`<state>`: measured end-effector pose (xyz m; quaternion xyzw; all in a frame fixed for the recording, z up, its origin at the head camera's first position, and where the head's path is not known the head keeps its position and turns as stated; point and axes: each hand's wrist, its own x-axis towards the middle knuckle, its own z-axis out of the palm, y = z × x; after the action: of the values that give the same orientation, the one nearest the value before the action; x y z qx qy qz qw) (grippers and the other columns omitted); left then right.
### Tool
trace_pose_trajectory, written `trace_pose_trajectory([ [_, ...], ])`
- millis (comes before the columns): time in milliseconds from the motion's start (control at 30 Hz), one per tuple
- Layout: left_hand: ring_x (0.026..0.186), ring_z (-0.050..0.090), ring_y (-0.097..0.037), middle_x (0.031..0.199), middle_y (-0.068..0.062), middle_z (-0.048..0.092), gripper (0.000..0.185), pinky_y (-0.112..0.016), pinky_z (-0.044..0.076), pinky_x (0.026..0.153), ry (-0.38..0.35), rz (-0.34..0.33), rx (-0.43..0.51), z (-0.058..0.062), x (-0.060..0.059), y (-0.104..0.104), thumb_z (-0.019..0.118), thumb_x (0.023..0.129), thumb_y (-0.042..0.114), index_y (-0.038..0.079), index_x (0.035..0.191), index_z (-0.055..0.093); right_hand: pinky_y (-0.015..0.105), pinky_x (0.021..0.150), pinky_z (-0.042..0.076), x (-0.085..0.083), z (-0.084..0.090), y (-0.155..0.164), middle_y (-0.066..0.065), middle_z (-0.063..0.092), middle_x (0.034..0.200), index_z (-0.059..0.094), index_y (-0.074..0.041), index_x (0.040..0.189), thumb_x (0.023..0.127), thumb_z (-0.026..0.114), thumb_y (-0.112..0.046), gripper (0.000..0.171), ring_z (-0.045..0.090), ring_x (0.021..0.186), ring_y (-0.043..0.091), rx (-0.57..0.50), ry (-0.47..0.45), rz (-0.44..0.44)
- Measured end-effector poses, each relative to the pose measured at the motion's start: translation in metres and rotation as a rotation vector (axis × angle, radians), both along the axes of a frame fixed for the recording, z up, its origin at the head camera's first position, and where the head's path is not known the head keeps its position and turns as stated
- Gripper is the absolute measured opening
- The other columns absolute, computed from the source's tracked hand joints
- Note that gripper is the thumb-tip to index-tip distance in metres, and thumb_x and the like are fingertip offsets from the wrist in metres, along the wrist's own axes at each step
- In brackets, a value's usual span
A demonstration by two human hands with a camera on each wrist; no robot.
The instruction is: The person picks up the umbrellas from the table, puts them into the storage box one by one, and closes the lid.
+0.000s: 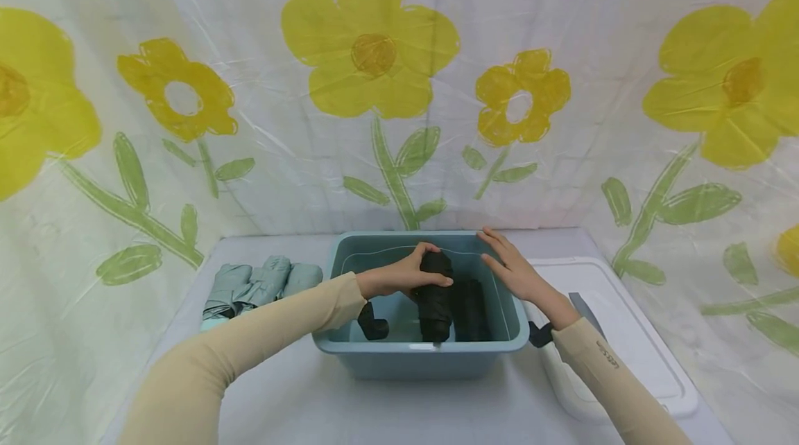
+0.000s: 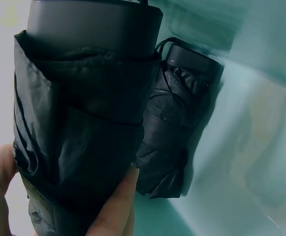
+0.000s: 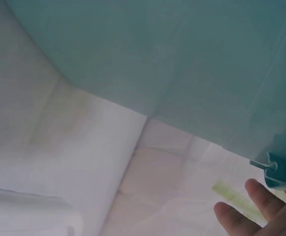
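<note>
My left hand (image 1: 399, 276) reaches in from seven o'clock, forearm in a beige sleeve, fingers and thumb curled tight in a grip. My right hand (image 1: 514, 268) comes from five o'clock, fingers straight, together, pointing toward eleven.

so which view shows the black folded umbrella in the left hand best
The left wrist view: the black umbrella fills the frame, fingers curled round it. The head view shows it small in the blue tub. The right wrist view misses it.
</note>
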<state>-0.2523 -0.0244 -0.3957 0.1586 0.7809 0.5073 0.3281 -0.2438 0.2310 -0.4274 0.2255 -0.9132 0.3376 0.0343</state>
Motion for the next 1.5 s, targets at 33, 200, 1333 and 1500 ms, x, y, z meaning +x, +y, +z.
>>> trace_pose_trajectory([
  [33,0.106,0.053,-0.031,0.136,-0.018,0.029,0.068,-0.044,0.054,0.068,0.000,-0.006,-0.001,-0.001,-0.001,0.002,0.067,0.084,0.030,0.020,0.136,0.024,0.062,0.105,0.017,0.000,0.000,0.000,0.016,0.017,0.152,0.026,-0.006,0.146,0.100,0.040,-0.026,0.052,0.016,0.138,0.039,-0.004,-0.002,0.001],
  [200,0.109,0.051,-0.032,0.138,-0.019,0.027,0.067,-0.043,0.054,0.070,-0.002,-0.038,-0.020,-0.007,-0.002,0.008,0.065,0.086,0.028,0.019,0.137,0.023,0.062,0.105,0.017,-0.001,0.001,0.001,0.017,0.017,0.152,0.026,-0.006,0.146,0.100,0.039,-0.026,0.051,0.016,0.138,0.039,-0.013,-0.002,0.007],
  [1333,0.115,0.040,-0.040,0.126,-0.027,0.032,0.063,-0.050,0.042,0.091,0.217,0.054,-0.209,-0.069,0.002,0.036,0.073,0.079,0.029,0.017,0.125,0.032,0.064,0.104,0.015,0.002,0.001,0.001,0.017,0.017,0.152,0.027,-0.005,0.146,0.101,0.039,-0.026,0.051,0.016,0.138,0.040,-0.051,-0.007,0.020],
  [1500,0.112,0.043,-0.040,0.125,-0.026,0.033,0.064,-0.049,0.043,0.090,0.252,0.068,-0.219,-0.074,0.003,0.039,0.073,0.079,0.029,0.017,0.125,0.032,0.064,0.104,0.015,0.001,0.000,0.002,0.018,0.017,0.152,0.027,-0.006,0.146,0.101,0.038,-0.027,0.051,0.015,0.138,0.040,-0.052,-0.006,0.016],
])
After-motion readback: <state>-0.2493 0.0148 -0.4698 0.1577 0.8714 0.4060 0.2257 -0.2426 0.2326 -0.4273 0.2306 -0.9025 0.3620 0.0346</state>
